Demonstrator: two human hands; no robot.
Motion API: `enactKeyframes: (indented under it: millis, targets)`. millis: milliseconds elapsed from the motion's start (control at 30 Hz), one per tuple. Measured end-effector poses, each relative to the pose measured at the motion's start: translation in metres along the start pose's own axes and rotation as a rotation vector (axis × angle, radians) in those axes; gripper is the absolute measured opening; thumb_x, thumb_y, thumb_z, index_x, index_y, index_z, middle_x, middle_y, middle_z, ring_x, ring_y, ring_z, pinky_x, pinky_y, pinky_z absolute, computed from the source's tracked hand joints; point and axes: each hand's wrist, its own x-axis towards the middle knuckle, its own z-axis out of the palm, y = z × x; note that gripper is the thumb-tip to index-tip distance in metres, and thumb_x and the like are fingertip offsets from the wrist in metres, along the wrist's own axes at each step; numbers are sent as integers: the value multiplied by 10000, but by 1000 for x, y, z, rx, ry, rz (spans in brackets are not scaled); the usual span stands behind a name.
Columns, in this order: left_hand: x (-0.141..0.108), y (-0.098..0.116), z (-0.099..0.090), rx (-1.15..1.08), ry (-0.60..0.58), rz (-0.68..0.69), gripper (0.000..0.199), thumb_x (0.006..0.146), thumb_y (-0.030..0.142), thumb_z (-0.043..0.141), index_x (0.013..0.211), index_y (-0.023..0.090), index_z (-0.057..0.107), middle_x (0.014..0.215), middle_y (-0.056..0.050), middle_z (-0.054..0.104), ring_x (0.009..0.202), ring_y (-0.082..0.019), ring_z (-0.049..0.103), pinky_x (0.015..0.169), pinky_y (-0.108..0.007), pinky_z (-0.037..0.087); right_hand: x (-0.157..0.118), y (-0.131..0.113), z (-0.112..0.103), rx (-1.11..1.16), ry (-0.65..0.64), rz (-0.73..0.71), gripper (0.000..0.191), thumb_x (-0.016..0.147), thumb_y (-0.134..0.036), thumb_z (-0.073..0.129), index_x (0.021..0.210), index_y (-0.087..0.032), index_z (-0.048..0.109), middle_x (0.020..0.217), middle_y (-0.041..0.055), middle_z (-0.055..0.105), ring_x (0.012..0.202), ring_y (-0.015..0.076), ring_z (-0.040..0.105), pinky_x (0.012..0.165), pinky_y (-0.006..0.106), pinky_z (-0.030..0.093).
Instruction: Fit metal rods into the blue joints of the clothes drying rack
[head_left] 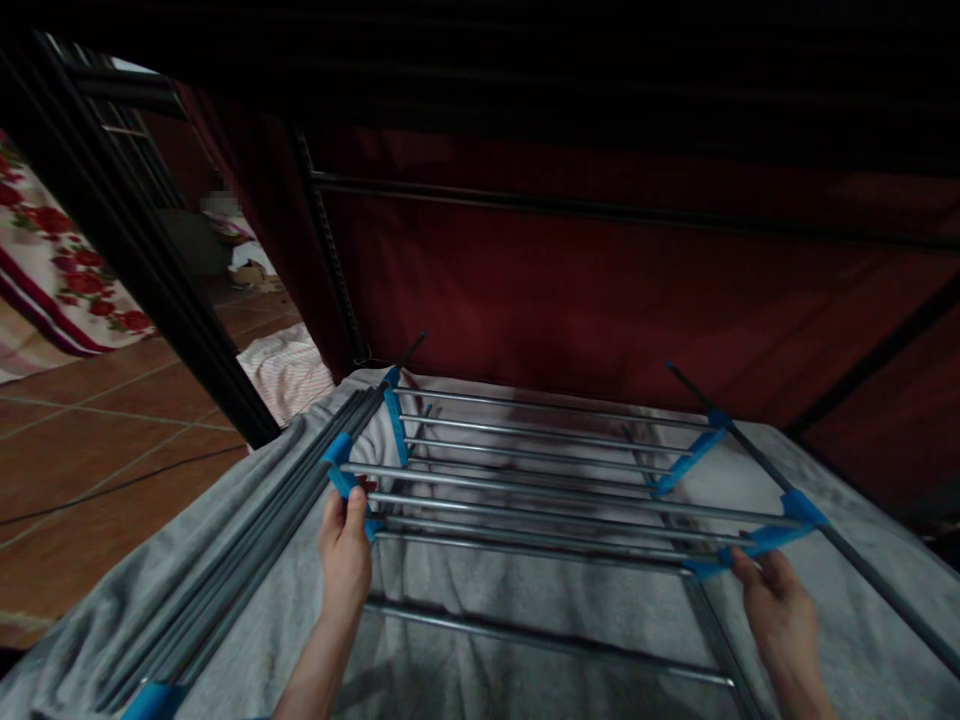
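A metal rack with grey tubes and blue plastic joints lies over a grey blanket. My left hand is closed around the blue bracket at the rack's left side, its thumb on top. On the opposite side, my right hand grips the right blue bracket near the rod ends. Several parallel rods run between the two brackets, and a similar set of rods lies farther back. Fingers of both hands are partly hidden under the brackets.
Long grey tubes lie bundled along the left. The grey blanket covers the surface beneath. Dark metal posts and a dark red curtain stand behind. A floral cloth hangs over the tiled floor at left.
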Motion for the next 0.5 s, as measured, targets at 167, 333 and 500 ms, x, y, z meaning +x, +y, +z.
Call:
enactKeyframes:
  millis: [167,333,500]
  targets:
    - [17,-3,17,-13,-12,32,429,897,612,577,1057,223,664,1050,-31,697,1002,-218,625,952,-328,479,18,-10,11,17,6,-32,450,770,-669,524,885,-240,599,809,63,690,775,267,623,697,368,432]
    - [31,-7,35,11,-39,42,424,909,611,558,1055,226,657,1019,-24,687,980,-212,624,952,-326,479,37,-16,23,-6,-1,-25,436,782,-647,514,918,-241,595,849,64,678,799,265,612,710,360,416]
    - [39,-7,48,46,-65,76,409,919,599,546,1047,227,657,1019,-27,685,984,-218,613,947,-335,474,50,-12,32,-27,-5,-41,425,784,-654,505,861,-242,571,803,54,656,746,246,580,672,347,388]
